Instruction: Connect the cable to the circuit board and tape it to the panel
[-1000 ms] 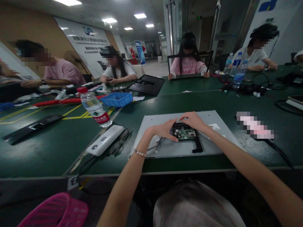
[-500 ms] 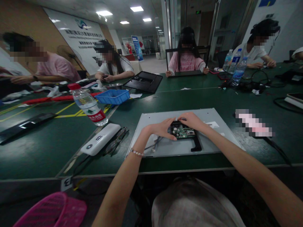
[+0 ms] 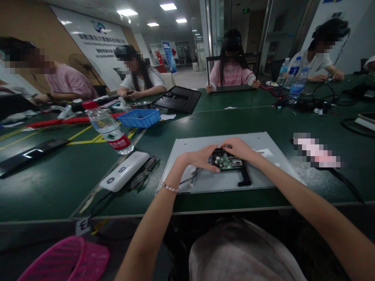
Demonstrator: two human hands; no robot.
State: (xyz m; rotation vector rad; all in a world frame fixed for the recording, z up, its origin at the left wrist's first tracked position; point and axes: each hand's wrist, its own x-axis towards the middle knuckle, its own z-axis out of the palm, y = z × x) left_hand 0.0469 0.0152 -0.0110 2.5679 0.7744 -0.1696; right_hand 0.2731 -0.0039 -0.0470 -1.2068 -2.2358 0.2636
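Note:
A flat grey metal panel, like the back of a display, lies on the table in front of me. On it sits a black plastic bracket with a green circuit board inside. My left hand grips the bracket's left side, thumb at the near corner and fingers at the far edge. At the bracket's far edge, my right hand has its fingers pinched together; what they hold is hidden. Thin cables run out under my left hand.
Left of the panel are glasses, a white power bank, a water bottle and a blue tray. A blurred pink item with a cable lies right. Several people sit around the table; one opposite holds a black frame.
Both hands keep nearly the same hold on the bracket. The view has shifted very slightly; the panel and board stay in place.

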